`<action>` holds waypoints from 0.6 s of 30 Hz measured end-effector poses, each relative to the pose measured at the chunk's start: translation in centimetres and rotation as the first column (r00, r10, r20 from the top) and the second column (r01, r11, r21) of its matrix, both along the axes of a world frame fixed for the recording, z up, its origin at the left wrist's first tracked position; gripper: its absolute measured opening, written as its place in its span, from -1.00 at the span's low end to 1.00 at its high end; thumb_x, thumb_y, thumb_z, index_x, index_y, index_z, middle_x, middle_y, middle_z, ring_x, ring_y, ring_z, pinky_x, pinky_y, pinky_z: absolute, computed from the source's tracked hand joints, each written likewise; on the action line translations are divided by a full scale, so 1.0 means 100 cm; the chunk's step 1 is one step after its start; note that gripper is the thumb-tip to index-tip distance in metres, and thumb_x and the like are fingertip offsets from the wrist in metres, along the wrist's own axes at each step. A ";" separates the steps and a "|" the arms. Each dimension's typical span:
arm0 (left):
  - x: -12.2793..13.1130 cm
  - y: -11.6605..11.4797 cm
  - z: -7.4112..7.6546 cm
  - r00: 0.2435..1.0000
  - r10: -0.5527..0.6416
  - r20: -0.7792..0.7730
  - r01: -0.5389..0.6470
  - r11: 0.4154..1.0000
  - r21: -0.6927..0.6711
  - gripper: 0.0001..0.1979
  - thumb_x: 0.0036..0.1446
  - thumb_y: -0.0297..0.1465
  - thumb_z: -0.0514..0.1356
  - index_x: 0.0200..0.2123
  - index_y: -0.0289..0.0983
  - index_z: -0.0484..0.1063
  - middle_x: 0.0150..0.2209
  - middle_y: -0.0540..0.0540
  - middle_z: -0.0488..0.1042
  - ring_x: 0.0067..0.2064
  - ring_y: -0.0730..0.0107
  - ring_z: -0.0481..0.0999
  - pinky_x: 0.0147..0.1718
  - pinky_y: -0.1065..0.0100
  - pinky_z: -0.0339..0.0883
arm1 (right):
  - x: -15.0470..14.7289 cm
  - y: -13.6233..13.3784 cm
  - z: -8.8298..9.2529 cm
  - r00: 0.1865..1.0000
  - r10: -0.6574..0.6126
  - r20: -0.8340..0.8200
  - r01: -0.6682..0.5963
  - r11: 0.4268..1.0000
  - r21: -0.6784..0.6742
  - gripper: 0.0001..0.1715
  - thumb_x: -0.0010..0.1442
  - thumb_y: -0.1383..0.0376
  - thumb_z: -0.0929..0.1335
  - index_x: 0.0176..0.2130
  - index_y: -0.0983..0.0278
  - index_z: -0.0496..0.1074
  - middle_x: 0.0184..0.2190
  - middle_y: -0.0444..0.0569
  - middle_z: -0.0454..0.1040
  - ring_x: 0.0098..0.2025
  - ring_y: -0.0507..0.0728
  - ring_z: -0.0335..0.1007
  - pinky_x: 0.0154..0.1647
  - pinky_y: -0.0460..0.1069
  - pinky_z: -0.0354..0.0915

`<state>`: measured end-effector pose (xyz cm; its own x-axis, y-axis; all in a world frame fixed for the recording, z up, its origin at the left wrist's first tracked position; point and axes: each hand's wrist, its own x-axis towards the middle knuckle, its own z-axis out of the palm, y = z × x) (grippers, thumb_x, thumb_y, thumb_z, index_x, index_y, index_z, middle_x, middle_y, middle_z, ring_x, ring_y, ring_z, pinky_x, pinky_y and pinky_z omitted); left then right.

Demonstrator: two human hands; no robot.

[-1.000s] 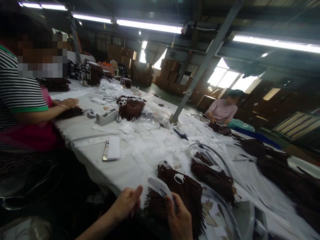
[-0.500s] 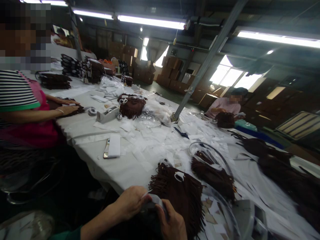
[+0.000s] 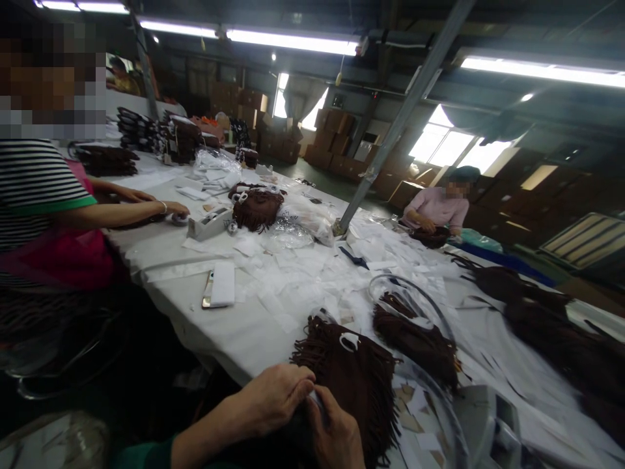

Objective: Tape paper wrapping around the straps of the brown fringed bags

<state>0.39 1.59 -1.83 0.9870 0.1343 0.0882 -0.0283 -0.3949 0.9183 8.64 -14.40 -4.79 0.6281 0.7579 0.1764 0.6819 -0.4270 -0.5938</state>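
At the front table edge, my left hand (image 3: 278,400) and my right hand (image 3: 336,430) meet with their fingers closed. Between them shows a bit of a pale, thin strip (image 3: 318,398); the rest of it is hidden behind the fingers. Just beyond my hands lies a dark brown fringed bag (image 3: 364,368), flat on the white-covered table (image 3: 195,332). A white wrapped loop (image 3: 349,340) sits near its top edge. Another brown fringed piece (image 3: 415,335) lies behind it to the right, inside a clear plastic ring (image 3: 452,319).
A grey device (image 3: 488,423) stands at my right. Paper sheets (image 3: 303,280) litter the middle, near a phone under a white pad (image 3: 222,284). A metal post (image 3: 385,156) rises from the table. One co-worker (image 3: 43,202) works at left, another (image 3: 437,208) across.
My left hand has moved right, against my right hand, and the pale strip is now mostly covered. The left co-worker's hand has reached to a white roll; the far co-worker's brown piece is lower.
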 end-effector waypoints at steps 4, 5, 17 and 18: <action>0.010 -0.007 0.006 0.997 -0.070 0.019 0.068 0.994 0.083 -0.65 0.26 -0.13 0.00 -0.12 -0.17 0.46 -0.20 -0.13 0.53 -0.18 0.16 0.46 -0.20 0.31 0.21 | -0.001 -0.002 0.005 0.999 0.005 -0.042 -0.003 0.998 0.057 -0.46 0.34 0.03 0.09 -0.16 0.24 0.49 -0.37 0.05 0.59 -0.37 0.17 0.55 -0.40 -0.08 0.37; 0.013 -0.008 0.006 0.999 -0.049 0.018 0.049 0.998 0.036 -0.67 0.21 -0.10 0.07 -0.18 -0.18 0.48 -0.26 -0.11 0.54 -0.23 0.18 0.47 -0.26 0.33 0.22 | -0.001 -0.002 0.006 0.998 0.004 -0.061 0.000 0.998 0.066 -0.46 0.33 0.03 0.09 -0.17 0.25 0.49 -0.36 0.06 0.59 -0.35 0.18 0.55 -0.38 -0.07 0.38; 0.054 -0.011 -0.005 0.933 0.178 -0.311 -0.216 -0.413 -0.885 -0.58 0.26 -0.11 0.04 -0.54 -0.26 0.22 -0.78 0.17 0.01 -0.77 0.61 0.01 -0.72 0.57 -0.02 | -0.009 0.010 -0.001 0.960 -0.111 -0.256 0.176 0.953 0.247 -0.53 0.05 0.00 0.40 -0.15 0.27 0.48 -0.42 -0.07 0.57 -0.42 0.15 0.50 -0.35 -0.09 0.39; 0.055 -0.013 -0.004 0.939 0.182 -0.291 -0.198 -0.406 -0.892 -0.57 0.27 -0.12 0.03 -0.55 -0.26 0.21 -0.78 0.17 0.01 -0.77 0.61 0.03 -0.72 0.57 0.00 | -0.012 0.012 -0.005 0.951 -0.158 -0.266 0.235 0.928 0.288 -0.54 0.09 -0.01 0.37 -0.15 0.27 0.48 -0.39 -0.05 0.58 -0.38 0.16 0.51 -0.32 -0.08 0.40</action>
